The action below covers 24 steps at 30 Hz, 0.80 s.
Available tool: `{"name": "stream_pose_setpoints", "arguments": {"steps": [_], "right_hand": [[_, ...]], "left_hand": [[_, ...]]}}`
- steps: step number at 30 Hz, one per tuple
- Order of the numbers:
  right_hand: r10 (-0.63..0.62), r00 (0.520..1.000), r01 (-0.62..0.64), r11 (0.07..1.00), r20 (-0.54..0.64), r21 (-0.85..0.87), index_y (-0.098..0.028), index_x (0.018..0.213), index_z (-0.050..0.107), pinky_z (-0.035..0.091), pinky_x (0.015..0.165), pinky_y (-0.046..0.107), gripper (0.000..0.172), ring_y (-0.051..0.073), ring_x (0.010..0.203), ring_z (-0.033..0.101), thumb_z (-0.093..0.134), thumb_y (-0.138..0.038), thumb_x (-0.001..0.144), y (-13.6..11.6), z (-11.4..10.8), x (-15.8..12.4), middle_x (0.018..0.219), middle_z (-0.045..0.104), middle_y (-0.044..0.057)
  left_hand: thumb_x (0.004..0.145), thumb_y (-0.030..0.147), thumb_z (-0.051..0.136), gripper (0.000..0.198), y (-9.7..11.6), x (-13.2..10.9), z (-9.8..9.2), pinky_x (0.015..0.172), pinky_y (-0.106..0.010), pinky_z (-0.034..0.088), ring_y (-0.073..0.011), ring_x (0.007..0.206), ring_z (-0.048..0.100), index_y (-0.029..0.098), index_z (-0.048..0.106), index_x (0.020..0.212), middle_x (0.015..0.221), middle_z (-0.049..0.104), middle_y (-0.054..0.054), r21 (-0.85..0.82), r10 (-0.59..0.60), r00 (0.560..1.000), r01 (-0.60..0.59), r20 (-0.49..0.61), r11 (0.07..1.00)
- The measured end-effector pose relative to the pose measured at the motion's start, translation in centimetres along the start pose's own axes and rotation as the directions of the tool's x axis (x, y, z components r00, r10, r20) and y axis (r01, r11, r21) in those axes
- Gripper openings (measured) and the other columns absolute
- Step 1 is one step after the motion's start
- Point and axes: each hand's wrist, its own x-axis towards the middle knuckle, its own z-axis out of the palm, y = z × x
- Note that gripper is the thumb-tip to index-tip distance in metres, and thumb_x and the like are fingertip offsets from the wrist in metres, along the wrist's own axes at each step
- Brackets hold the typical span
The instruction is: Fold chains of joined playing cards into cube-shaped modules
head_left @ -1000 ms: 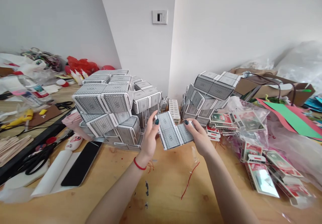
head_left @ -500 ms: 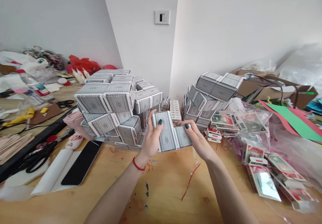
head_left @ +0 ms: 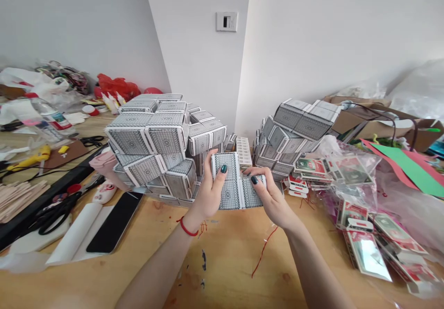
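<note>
Between my hands is an L-shaped block of folded playing cards (head_left: 229, 193), its grey patterned backs toward me, held above the table. My left hand (head_left: 210, 188) grips its taller left side, thumb across the front. My right hand (head_left: 268, 193) pinches the lower right part, thumb on the front and fingers over the top edge. Behind to the left rises a large stack of joined card boxes (head_left: 164, 140). A second such stack (head_left: 287, 133) stands behind to the right. A pale printed strip of cards or box (head_left: 243, 151) lies between the stacks.
Red-and-green card packs (head_left: 367, 253) and plastic wrap (head_left: 402, 198) lie at right, near a cardboard box (head_left: 373, 114). On the left are a black phone (head_left: 115, 223), scissors (head_left: 57, 212), a yellow glue gun (head_left: 31, 158) and a bottle (head_left: 52, 114). Red string (head_left: 265, 251) lies in front.
My right thumb has shifted slightly left and down on the block's lower part, and the block sits a little more level. The view has turned slightly left.
</note>
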Motion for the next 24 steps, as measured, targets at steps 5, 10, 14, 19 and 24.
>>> {"name": "stream_pose_setpoints", "arguments": {"steps": [5,10,14,19,24], "right_hand": [[0.060,0.998,-0.059,0.998,-0.032,0.032,-0.025,0.098,0.046,0.033,0.094,0.035,0.021,0.021,0.111,0.045,0.042,-0.044,0.090,0.0,-1.2,0.2,0.113,0.052,0.005],[0.203,0.976,-0.208,0.976,0.073,0.061,-0.027,0.101,0.049,0.038,0.091,0.037,0.026,0.023,0.112,0.046,0.042,-0.048,0.088,-0.7,-2.6,0.1,0.119,0.052,0.003],[0.139,0.983,-0.140,0.990,0.124,0.001,-0.026,0.102,0.047,0.035,0.095,0.037,0.026,0.022,0.115,0.045,0.037,-0.046,0.091,-1.1,-2.3,-0.2,0.118,0.052,0.005],[0.014,0.997,-0.010,0.999,0.079,-0.052,-0.025,0.101,0.046,0.032,0.099,0.036,0.019,0.020,0.116,0.045,0.038,-0.040,0.092,-1.3,-1.7,-0.3,0.113,0.053,0.006],[0.045,0.998,-0.043,0.997,0.032,-0.066,-0.024,0.104,0.048,0.031,0.101,0.037,0.024,0.021,0.119,0.044,0.047,-0.041,0.088,-0.8,-2.0,-0.1,0.124,0.050,0.007]], "left_hand": [[0.089,0.054,0.033,0.054,-0.7,0.2,0.4,0.107,-0.036,0.027,-0.0208,0.126,0.038,0.031,0.020,0.136,0.138,0.037,-0.005,-0.196,-0.030,0.993,0.052,0.115,0.979],[0.089,0.058,0.026,0.047,-1.7,0.4,0.4,0.092,-0.036,0.041,-0.0198,0.104,0.054,0.028,0.034,0.125,0.115,0.054,-0.005,-0.412,-0.094,0.976,0.170,0.198,0.895],[0.090,0.053,0.032,0.036,-1.5,0.2,0.1,0.081,-0.029,0.042,-0.0131,0.083,0.051,0.028,0.036,0.116,0.100,0.051,-0.001,-0.221,-0.093,0.993,0.107,0.075,0.969],[0.090,0.050,0.034,0.032,-0.8,0.1,-0.3,0.065,-0.025,0.040,-0.0108,0.063,0.039,0.027,0.034,0.112,0.080,0.042,0.002,-0.014,-0.027,0.999,0.027,0.028,1.000],[0.087,0.047,0.045,0.033,-0.8,0.3,-0.3,0.067,-0.025,0.041,-0.0112,0.067,0.044,0.027,0.035,0.112,0.085,0.045,0.001,-0.038,-0.038,0.999,0.039,0.033,0.998]]}}
